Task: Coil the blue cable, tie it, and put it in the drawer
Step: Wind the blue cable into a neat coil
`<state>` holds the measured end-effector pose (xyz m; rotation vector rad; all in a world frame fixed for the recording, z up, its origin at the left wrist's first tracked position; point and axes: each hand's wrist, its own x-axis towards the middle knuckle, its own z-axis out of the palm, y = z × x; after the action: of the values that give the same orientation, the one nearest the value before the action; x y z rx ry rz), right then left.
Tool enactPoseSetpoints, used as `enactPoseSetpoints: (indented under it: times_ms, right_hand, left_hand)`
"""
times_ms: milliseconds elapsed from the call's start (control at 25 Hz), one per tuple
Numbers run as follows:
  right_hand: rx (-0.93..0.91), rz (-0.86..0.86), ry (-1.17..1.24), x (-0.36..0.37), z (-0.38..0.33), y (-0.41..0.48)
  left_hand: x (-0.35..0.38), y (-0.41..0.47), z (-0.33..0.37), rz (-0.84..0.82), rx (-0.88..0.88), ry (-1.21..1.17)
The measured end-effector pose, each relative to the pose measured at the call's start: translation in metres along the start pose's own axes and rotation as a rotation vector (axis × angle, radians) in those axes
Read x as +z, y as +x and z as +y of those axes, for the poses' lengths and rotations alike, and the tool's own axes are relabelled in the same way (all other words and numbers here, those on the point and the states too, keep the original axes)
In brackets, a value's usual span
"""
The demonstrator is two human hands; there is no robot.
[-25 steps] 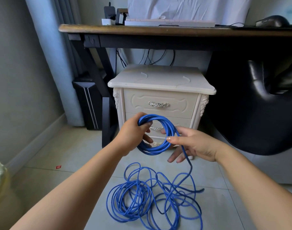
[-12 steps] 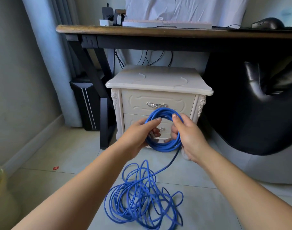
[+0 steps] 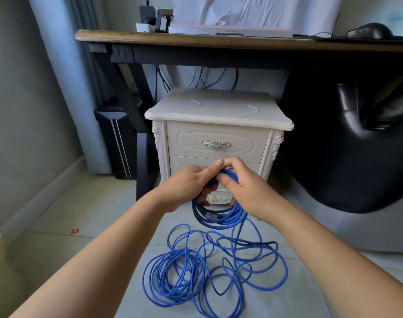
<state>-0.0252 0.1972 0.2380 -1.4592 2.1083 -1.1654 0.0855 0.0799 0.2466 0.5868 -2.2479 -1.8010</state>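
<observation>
Before the white nightstand [image 3: 219, 111], top drawer [image 3: 241, 143] shut: left hand [image 3: 184, 187] and right hand [image 3: 248, 191] grip blue cable [image 3: 221, 218], apparently a few turns coiled; most lies loose on the floor [image 3: 81, 249], untied.

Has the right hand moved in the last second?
Yes. Against the nightstand, the right hand has shifted left from its right corner to the lower drawer front, meeting the left hand on the cable coil.
</observation>
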Motion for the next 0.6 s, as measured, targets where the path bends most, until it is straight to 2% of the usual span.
enactPoseSetpoints:
  times_ms: [160, 280, 360, 600]
  right_hand:
    - [0.135, 0.009, 0.380, -0.010, 0.000, 0.003]
    - [0.363, -0.181, 0.345, -0.018, 0.009, -0.005]
    - [0.409, -0.235, 0.354, -0.009, 0.013, -0.011]
    - [0.317, 0.015, 0.789, 0.021, 0.006, -0.004]
  left_hand:
    - [0.002, 0.003, -0.003, 0.131, 0.024, -0.172]
    - [-0.003, 0.007, -0.005, 0.331, -0.007, -0.371]
    - [-0.010, 0.010, -0.005, 0.467, -0.029, -0.508]
    - [0.003, 0.013, -0.001, 0.646, -0.050, -0.805]
